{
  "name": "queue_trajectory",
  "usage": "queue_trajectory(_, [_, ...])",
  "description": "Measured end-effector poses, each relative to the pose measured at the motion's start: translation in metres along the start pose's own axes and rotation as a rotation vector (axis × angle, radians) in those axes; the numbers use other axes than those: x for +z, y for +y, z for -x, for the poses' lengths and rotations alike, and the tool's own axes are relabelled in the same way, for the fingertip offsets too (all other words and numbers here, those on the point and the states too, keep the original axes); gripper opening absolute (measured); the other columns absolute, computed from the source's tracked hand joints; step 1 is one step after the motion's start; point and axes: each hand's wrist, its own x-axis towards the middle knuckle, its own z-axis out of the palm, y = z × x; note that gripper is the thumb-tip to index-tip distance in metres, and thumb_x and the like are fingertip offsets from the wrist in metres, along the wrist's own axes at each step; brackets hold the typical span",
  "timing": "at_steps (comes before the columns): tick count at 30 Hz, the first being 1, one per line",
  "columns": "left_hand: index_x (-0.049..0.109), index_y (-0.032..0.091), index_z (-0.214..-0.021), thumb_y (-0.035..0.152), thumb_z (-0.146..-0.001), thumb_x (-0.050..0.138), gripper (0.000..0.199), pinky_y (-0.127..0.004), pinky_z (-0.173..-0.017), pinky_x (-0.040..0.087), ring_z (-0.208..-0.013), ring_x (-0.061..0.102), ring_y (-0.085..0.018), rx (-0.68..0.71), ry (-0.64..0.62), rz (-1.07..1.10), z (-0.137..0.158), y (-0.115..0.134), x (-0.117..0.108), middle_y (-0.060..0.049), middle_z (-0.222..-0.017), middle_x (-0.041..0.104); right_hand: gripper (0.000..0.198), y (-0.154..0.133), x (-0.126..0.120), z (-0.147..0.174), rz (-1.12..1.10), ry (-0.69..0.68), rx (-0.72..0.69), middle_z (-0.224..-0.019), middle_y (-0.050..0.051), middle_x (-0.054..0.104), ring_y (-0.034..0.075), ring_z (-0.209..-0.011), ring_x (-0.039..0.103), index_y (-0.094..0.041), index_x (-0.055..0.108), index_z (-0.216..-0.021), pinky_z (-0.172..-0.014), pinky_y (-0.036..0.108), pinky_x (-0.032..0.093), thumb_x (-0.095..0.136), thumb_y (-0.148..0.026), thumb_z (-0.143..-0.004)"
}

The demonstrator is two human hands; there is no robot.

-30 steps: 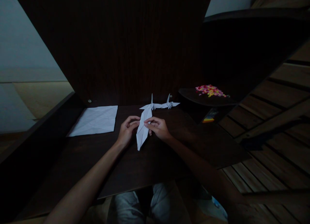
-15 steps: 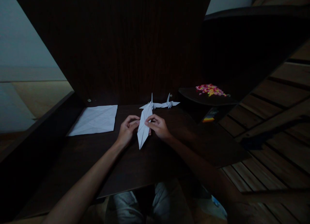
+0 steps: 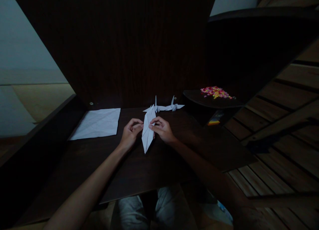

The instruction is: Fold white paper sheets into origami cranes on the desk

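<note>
A long, pointed piece of folded white paper [image 3: 148, 132] is held upright over the desk, its sharp tip toward me and creases along its face. My right hand [image 3: 163, 128] grips its right edge, thumb on the front face and fingers behind. At the left edge, my left hand [image 3: 131, 132] has its fingers curled and its thumb and fingertips against the paper. Two finished-looking white paper cranes [image 3: 174, 107] stand behind it, the left one partly covered by the held paper.
A creased white paper sheet [image 3: 97, 123] lies on the dark desk [image 3: 139, 177] to the left. Small pink, red and yellow pieces [image 3: 216, 92] are heaped on a rounded shelf [image 3: 211, 104] at the right. A dark panel [image 3: 139, 50] rises behind; a low side board [image 3: 37, 130] borders the left.
The folded paper's lower tip has shifted very slightly to the right, and the paper stands a little straighter. Both hands keep nearly the same place and grip.
</note>
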Motion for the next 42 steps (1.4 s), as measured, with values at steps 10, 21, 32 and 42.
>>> queue_trajectory(10, [0.061, 0.016, -0.078, 0.024, -0.066, 0.064, 0.014, -0.019, -0.051, 0.037, -0.053, 0.050, -0.009, 0.132, 0.109, -0.263, -0.0027, -0.0006, -0.0015, 0.003, -0.062, 0.061, 0.032, 0.0089, 0.0016, 0.0006, 0.082, 0.057, -0.083, -0.062, -0.008, 0.050, 0.006, -0.043, 0.049, -0.021, 0.045, -0.077, -0.036, 0.017, 0.043, 0.071, -0.038, -0.070])
queue_trajectory(21, [0.062, 0.016, -0.074, 0.027, -0.063, 0.067, 0.017, -0.021, -0.052, 0.043, -0.057, 0.057, -0.012, 0.160, 0.099, -0.322, 0.0013, 0.0042, 0.0043, 0.000, -0.067, 0.064, 0.029, 0.0072, 0.0026, 0.0026, 0.122, 0.058, -0.086, -0.059, -0.006, 0.053, 0.006, -0.044, 0.050, -0.018, 0.056, -0.075, -0.036, 0.016, 0.041, 0.074, -0.039, -0.068])
queue_trajectory(32, [0.069, 0.015, -0.078, 0.032, -0.065, 0.066, 0.021, -0.022, -0.052, 0.042, -0.056, 0.054, -0.013, 0.166, 0.152, -0.406, 0.0006, 0.0043, 0.0020, 0.000, -0.063, 0.064, 0.026, 0.0064, 0.0022, 0.0023, 0.155, 0.035, -0.102, -0.067, -0.003, 0.056, 0.007, -0.047, 0.052, -0.017, 0.061, -0.079, -0.039, 0.019, 0.042, 0.069, -0.041, -0.073])
queue_trajectory(42, [0.070, 0.016, -0.079, 0.032, -0.067, 0.065, 0.020, -0.022, -0.054, 0.041, -0.061, 0.055, -0.014, 0.190, 0.119, -0.424, 0.0024, 0.0040, -0.0005, -0.001, -0.069, 0.065, 0.024, -0.0006, 0.0031, 0.0032, 0.229, -0.034, -0.180, -0.070, -0.002, 0.055, 0.006, -0.053, 0.046, -0.018, 0.061, -0.079, -0.046, 0.019, 0.038, 0.069, -0.040, -0.074])
